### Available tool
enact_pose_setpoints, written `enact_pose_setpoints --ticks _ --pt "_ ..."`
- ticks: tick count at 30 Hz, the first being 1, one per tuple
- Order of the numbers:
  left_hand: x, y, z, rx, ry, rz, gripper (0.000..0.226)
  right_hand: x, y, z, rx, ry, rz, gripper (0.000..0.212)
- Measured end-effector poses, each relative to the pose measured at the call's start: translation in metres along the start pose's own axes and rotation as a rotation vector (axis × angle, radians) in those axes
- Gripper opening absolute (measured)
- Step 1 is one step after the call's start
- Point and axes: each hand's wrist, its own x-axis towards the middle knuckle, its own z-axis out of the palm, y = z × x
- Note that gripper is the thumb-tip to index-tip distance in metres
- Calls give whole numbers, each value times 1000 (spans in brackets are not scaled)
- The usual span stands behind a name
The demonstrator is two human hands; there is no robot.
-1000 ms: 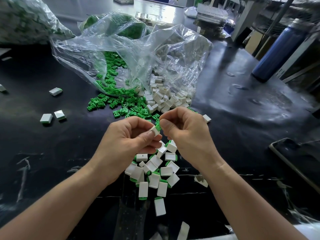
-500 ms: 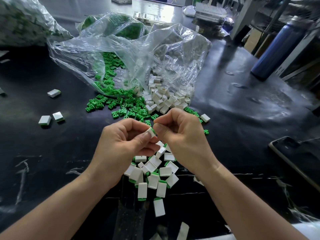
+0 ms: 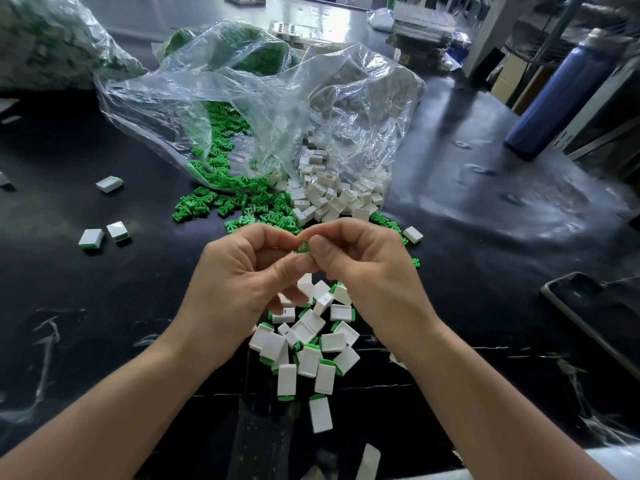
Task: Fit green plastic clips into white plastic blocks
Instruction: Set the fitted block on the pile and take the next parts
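Dark glossy bench, workshop clutter behind. Just nearside of clear bag, left hand and right hand both pinch one green clip, fingertips touching; white block hidden among fingers. Best: keep clip square, press straight, no twisting.

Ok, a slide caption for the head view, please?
Left hand and right hand pinch a green clip above assembled blocks.

left hand and right hand meet, fingertips pinching together.
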Motion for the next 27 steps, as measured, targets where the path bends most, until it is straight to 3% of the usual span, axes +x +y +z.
enact_pose_setpoints --ticks 10,14,18,23,27 --pt "0 0 -3 -54 -92 -43 27 3 1 -7 140 -50 127 21" --pt "1 -2 -3 -18 -16 35 21 3 2 -10 219 -86 244 3" --pt "2 0 -3 8 0 121 18 4 3 -11 228 -105 351 25" --pt "1 -2 -6 62 14 196 21 3 -1 -8 406 -333 486 29" --pt "2 -4 -7 103 15 204 17 0 -5 -7 466 -364 456 29"
